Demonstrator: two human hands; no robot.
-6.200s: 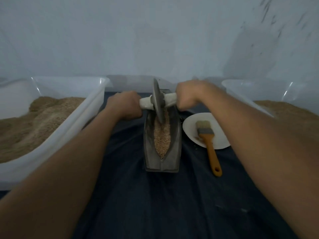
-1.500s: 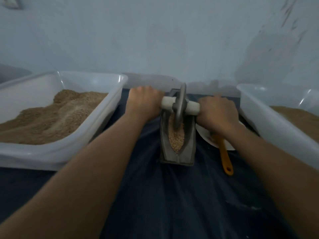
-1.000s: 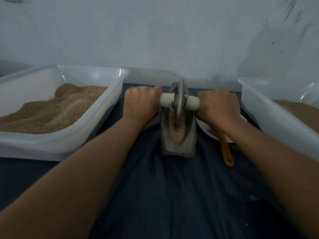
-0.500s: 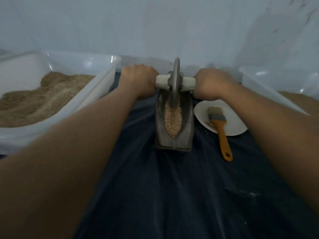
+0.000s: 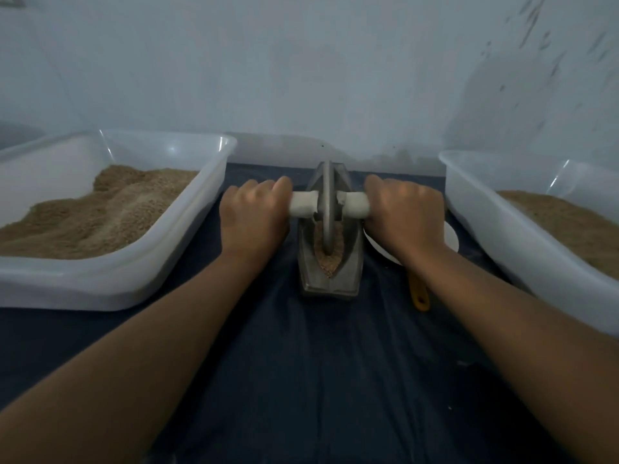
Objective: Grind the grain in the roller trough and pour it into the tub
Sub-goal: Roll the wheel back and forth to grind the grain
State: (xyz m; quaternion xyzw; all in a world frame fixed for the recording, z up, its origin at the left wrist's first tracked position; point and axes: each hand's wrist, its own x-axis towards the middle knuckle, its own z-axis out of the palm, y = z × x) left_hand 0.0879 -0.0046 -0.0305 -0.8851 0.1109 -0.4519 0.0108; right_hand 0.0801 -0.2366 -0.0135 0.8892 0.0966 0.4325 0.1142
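Grain [image 5: 330, 259] sits loose in the metal roller trough [image 5: 330, 279] at centre, under the disc wheel [image 5: 327, 209]. Left hand [image 5: 254, 216] and right hand [image 5: 407, 216] curl tight round the pale axle handles [image 5: 303, 204]. Trough looks heavy, rigid; lift by its sides to pour.

- Left tub [image 5: 187, 209]: cut off by frame's left edge.
- Right tub [image 5: 522, 236]: ran off the right edge.
- Brush [image 5: 418, 293]: only handle end showed; bristles hidden behind right hand [image 5: 407, 217].
- White plate [image 5: 450, 237]: mostly covered by the same hand & forearm.
- Roller handle ends: inside both fists.
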